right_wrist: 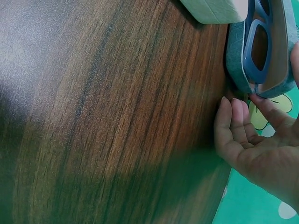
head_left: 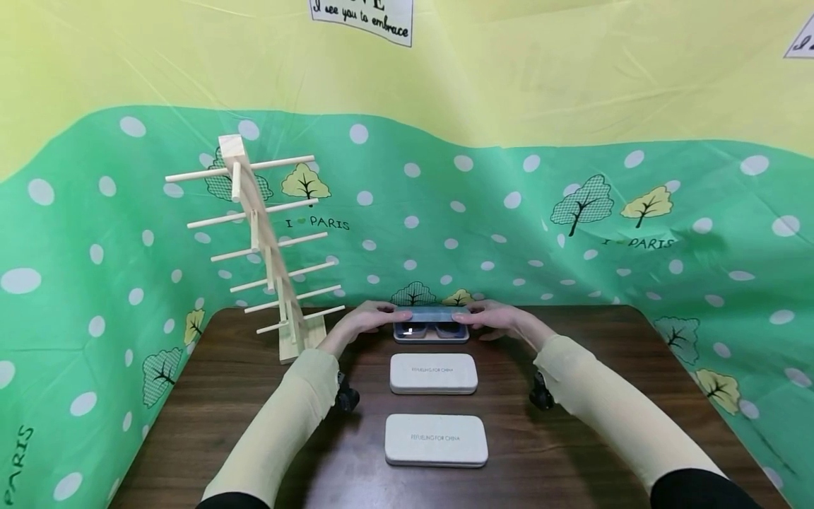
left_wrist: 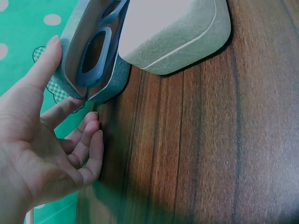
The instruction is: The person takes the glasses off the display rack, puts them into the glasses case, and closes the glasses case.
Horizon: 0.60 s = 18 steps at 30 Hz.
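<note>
At the far edge of the table stands a blue eyeglass case (head_left: 432, 313), its lid partly raised. Blue-framed eyeglasses (left_wrist: 88, 78) lie inside it. My left hand (head_left: 372, 317) pinches the left end of the lid, thumb on the front edge and index finger behind; the other fingers curl loosely beside the case in the left wrist view. On the opposite end, my right hand (head_left: 499, 318) pinches the lid in the same way. The right wrist view shows its index fingertip near the hinge corner and the glasses (right_wrist: 249, 65) within.
Two closed pale eyeglass cases, a nearer one (head_left: 436, 440) and a middle one (head_left: 434, 373), lie in line before the blue case. A wooden rack (head_left: 232, 147) with several pegs stands at the left, near my left forearm. Behind the table (head_left: 591, 396) hangs a green-and-yellow cloth (head_left: 445, 184).
</note>
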Each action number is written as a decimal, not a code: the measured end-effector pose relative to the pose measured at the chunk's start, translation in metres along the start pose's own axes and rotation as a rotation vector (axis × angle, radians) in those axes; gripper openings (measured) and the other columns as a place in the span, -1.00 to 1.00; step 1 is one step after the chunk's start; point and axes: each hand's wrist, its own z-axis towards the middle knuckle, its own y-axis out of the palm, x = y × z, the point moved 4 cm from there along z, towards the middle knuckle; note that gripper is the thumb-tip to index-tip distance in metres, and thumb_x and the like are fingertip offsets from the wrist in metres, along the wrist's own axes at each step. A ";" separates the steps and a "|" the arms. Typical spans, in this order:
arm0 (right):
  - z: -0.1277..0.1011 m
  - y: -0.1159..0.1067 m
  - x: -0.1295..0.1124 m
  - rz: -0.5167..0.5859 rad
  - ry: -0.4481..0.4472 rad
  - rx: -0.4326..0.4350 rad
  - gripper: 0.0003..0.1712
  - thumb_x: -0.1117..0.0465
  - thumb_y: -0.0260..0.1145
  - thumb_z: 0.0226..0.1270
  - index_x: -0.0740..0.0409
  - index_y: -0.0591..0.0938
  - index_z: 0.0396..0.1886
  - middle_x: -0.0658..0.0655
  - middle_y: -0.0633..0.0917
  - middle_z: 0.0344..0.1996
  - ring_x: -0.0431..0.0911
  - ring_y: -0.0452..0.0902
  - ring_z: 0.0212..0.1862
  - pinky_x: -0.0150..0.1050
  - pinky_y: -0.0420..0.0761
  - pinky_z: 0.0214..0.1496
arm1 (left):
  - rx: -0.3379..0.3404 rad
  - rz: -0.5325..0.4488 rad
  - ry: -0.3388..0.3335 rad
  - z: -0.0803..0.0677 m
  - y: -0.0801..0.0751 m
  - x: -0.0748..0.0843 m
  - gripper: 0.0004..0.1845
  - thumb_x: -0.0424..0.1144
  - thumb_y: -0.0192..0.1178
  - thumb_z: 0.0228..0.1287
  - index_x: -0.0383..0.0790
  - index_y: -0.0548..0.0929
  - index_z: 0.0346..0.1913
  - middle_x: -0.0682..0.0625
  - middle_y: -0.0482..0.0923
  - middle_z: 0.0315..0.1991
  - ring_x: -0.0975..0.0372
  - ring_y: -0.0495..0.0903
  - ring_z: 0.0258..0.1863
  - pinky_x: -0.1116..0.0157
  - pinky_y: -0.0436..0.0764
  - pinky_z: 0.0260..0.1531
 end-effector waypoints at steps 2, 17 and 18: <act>0.000 0.000 0.000 -0.001 0.001 0.000 0.07 -0.27 0.29 0.42 0.23 0.09 0.64 0.42 0.23 0.53 0.30 0.29 0.49 0.15 0.59 0.34 | 0.006 -0.003 -0.004 0.000 0.000 0.000 -0.08 0.38 0.42 0.08 -0.10 0.54 0.42 -0.07 0.45 0.47 -0.01 0.47 0.44 0.01 0.52 0.39; 0.004 0.000 0.003 -0.004 0.010 0.015 0.03 -0.27 0.35 0.38 0.20 0.19 0.60 0.39 0.28 0.49 0.25 0.36 0.43 0.13 0.60 0.34 | 0.027 -0.029 -0.022 -0.001 0.002 -0.001 -0.03 0.34 0.46 0.07 -0.21 0.52 0.42 -0.08 0.46 0.47 0.01 0.45 0.46 0.02 0.50 0.42; 0.004 0.000 0.003 -0.004 0.010 0.016 0.03 -0.27 0.35 0.38 0.20 0.20 0.60 0.39 0.29 0.48 0.23 0.37 0.41 0.12 0.60 0.34 | 0.027 -0.028 -0.021 -0.001 0.002 -0.001 -0.04 0.34 0.46 0.07 -0.21 0.52 0.42 -0.08 0.46 0.47 0.02 0.45 0.46 0.02 0.50 0.42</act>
